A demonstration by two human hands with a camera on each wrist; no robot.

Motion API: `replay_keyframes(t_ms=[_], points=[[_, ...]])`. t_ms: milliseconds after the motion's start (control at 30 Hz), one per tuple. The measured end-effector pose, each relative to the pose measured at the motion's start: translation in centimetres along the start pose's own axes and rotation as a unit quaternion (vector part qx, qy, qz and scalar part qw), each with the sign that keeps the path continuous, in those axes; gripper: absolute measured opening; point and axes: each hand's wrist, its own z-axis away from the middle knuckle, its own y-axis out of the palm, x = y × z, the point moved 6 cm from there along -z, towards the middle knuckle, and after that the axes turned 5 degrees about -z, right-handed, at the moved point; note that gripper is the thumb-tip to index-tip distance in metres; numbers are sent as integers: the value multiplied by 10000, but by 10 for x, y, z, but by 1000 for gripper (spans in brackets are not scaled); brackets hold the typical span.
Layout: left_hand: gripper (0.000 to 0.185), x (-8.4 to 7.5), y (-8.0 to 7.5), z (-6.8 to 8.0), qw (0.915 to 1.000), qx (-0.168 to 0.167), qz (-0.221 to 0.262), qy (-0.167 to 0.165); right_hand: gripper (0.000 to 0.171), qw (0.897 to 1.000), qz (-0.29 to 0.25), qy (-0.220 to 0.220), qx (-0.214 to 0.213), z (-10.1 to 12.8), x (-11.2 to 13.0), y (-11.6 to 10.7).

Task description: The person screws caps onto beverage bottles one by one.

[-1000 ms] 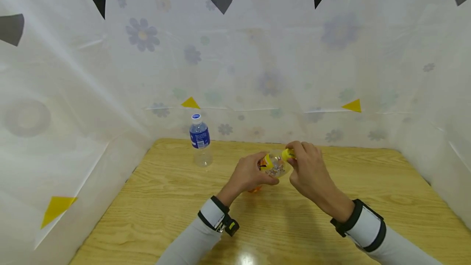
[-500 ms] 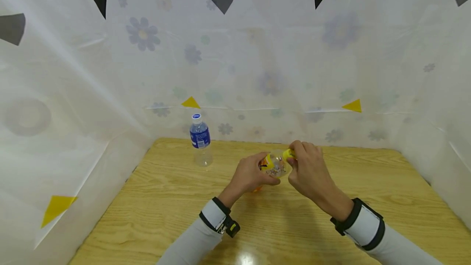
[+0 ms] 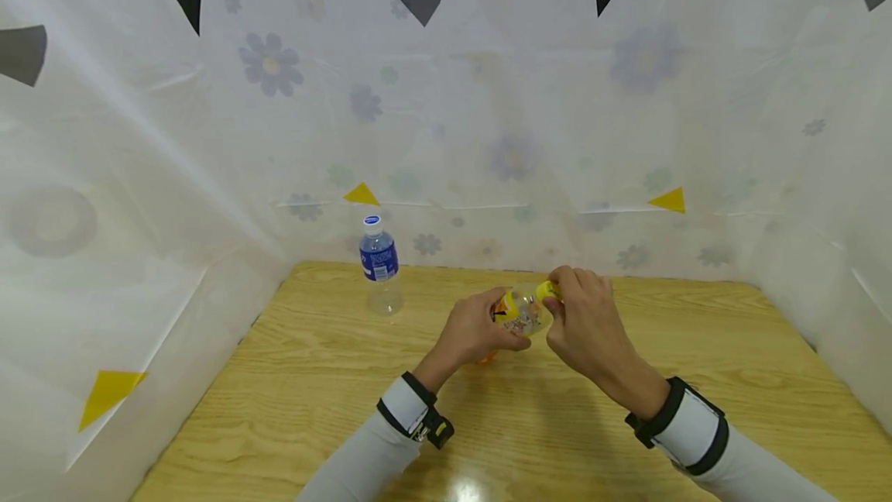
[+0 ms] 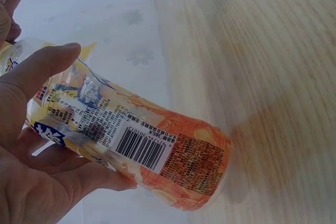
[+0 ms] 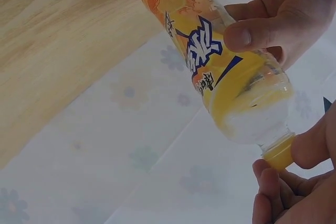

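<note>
My left hand (image 3: pixel 477 331) grips a clear plastic bottle (image 5: pixel 205 45) round its body, thumb on one side and fingers on the other. The bottle wears a yellow and orange label and leans with its neck up to the right; a barcode (image 4: pixel 142 147) shows in the left wrist view. At the neck, my right hand (image 3: pixel 588 328) pinches the yellow cap (image 5: pixel 280 153) between thumb and curled fingers. The cap sits on the neck. In the head view, the left hand covers much of the bottle's lower part.
A second clear bottle (image 3: pixel 379 262), with a blue label and white cap, stands upright at the back left of the wooden table (image 3: pixel 334 386). Behind and beside the table hangs a pale flowered sheet (image 3: pixel 474 99) with black, grey and yellow triangles.
Both hands and the bottle have shifted very slightly to the right since a second ago. The grip of each hand looks the same, and the blue-labelled bottle stays in place.
</note>
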Motion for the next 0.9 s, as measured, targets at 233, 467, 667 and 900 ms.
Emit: replay_keyframes(t_ms=[233,467,667,900], points=[[66,-2,0,-1,9999,-11,-109,42,18,9998,48,-133,-119,1,-1,-2],[70,-3,0,0,9998,26,-166,71,20,9995,67,-256,-192,3,-1,-3],[71,-5,2,0,9995,18,-269,181,22,9994,15,-247,-237,5,-3,-5],[67,-4,-6,3,9996,-189,-178,104,37,9996,-191,-185,-118,5,-2,-6]])
